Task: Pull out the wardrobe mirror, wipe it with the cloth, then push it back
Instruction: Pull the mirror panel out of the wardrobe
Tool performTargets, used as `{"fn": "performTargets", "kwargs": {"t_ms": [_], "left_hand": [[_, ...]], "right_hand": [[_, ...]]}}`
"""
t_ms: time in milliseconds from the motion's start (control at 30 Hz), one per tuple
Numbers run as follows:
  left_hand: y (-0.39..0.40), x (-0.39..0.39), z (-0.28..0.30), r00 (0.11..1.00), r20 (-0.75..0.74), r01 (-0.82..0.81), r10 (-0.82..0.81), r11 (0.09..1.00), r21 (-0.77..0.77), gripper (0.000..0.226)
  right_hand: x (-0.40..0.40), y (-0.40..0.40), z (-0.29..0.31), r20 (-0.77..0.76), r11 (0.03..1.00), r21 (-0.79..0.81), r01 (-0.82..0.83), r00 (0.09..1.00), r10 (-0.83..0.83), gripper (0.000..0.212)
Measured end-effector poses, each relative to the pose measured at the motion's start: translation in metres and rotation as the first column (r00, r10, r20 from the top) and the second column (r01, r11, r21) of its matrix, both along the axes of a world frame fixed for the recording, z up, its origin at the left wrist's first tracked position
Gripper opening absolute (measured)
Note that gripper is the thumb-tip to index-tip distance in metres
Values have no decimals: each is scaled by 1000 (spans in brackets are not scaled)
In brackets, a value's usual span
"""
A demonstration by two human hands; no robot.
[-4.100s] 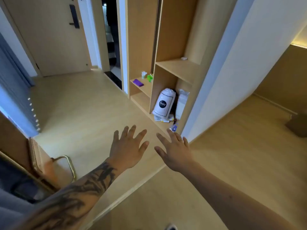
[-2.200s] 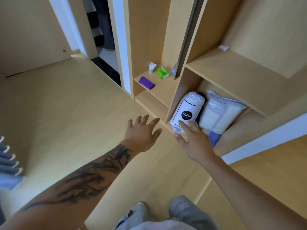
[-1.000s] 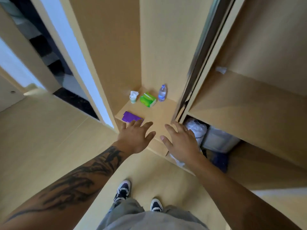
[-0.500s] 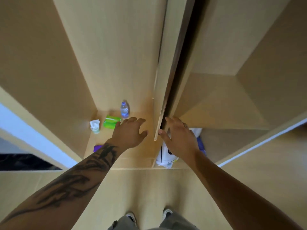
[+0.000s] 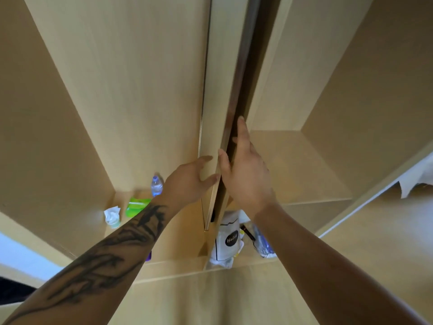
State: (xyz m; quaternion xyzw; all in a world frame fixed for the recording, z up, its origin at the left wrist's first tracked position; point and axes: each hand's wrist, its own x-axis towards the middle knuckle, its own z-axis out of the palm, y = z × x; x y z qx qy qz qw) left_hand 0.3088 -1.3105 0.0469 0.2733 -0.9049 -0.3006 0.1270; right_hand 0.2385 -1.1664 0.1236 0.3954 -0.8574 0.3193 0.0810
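Note:
The pull-out mirror panel (image 5: 222, 73) stands edge-on between the two wardrobe compartments, only its narrow wooden front edge and metal trim showing. My right hand (image 5: 246, 177) holds that edge, thumb on the front and straight fingers reaching into the dark gap on its right side. My left hand (image 5: 189, 181) touches the panel's left face with spread fingers and thumb. A purple cloth (image 5: 148, 256) lies on the lower left shelf, mostly hidden behind my left forearm.
On the left shelf stand a small water bottle (image 5: 157, 185), a green pack (image 5: 137, 205) and a white crumpled item (image 5: 112, 215). A white bag with a black logo (image 5: 228, 240) and a plastic bag (image 5: 263, 245) fill the bottom right compartment, under a wooden shelf (image 5: 302, 167).
I have stepped up to the wardrobe and raised both hands from the lower shelf level to the panel's front edge. The right hand has taken hold of the edge.

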Motion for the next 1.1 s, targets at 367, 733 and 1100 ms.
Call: {"fn": "performTargets", "kwargs": {"t_ms": [367, 733, 1100], "left_hand": [[-2, 19, 45, 989, 107, -45, 97, 912, -409, 72], [10, 45, 76, 974, 140, -88, 178, 867, -490, 72], [41, 58, 79, 962, 187, -69, 201, 835, -546, 76]], "right_hand": [[-6, -37, 36, 120, 998, -26, 50, 992, -47, 56], [0, -17, 27, -36, 996, 52, 69, 997, -67, 54], [23, 27, 20, 16, 998, -63, -13, 1000, 14, 39]]}}
